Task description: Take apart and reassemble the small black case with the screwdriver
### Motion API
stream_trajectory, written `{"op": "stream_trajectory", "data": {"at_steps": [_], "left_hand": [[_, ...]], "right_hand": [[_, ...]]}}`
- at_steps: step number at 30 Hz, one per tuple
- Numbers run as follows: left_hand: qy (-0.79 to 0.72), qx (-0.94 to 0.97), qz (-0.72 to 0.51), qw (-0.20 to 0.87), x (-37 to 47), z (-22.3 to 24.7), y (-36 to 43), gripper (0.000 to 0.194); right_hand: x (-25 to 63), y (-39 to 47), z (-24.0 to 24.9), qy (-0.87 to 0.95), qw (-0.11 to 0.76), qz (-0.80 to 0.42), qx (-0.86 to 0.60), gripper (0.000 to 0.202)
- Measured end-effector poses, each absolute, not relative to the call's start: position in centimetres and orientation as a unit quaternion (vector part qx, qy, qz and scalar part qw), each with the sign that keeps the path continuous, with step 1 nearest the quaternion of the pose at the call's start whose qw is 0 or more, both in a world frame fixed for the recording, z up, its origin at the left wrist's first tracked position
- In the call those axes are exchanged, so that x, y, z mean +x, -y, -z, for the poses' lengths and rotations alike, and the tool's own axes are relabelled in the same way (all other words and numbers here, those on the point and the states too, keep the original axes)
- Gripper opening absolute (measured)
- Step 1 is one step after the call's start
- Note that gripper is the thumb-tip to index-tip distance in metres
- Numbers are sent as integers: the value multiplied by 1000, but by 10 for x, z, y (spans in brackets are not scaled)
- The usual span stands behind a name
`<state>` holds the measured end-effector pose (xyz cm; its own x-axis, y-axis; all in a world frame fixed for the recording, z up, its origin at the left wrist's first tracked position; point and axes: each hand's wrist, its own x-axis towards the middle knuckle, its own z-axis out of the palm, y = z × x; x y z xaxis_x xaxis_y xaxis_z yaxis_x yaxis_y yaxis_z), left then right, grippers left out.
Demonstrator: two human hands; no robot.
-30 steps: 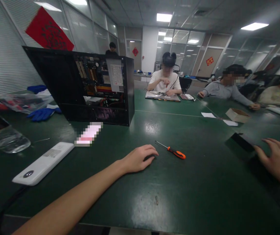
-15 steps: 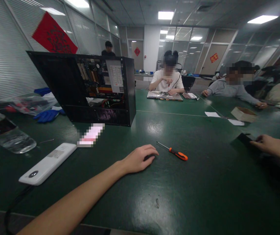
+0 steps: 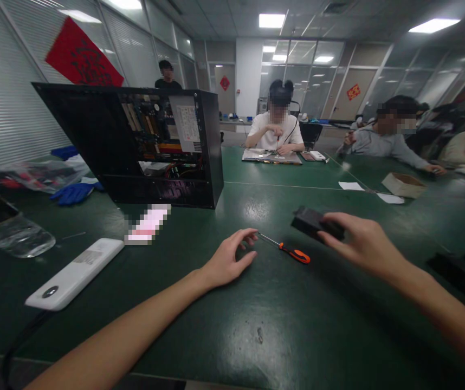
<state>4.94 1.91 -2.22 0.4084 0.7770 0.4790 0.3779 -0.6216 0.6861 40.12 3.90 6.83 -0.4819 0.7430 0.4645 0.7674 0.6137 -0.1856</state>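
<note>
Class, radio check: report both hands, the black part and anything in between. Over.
Right hand gripping black part. Left hand open, fingertips near the tip of the screwdriver. Screwdriver on the table, between the hands.

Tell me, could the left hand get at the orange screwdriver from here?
Likely yes: the left hand lies beside the tip of the screwdriver, with nothing visible between; the right hand holds a black block off to the side.
</note>
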Motion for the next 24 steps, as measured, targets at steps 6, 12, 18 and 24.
{"op": "stream_trajectory", "data": {"at_steps": [6,12,18,24], "left_hand": [[-338,827,-354,276,52,12,-13,57],[-369,820,-331,285,52,13,-13,47],[-381,823,-307,288,53,11,-12,41],[-356,831,-314,291,56,9,-8,41]], "right_hand": [[303,-7,-19,935,197,-81,-285,23],[310,-14,6,927,241,-91,-273,28],[360,-41,-3,892,208,-57,-398,45],[361,-46,-2,889,198,-138,-389,24]]}}
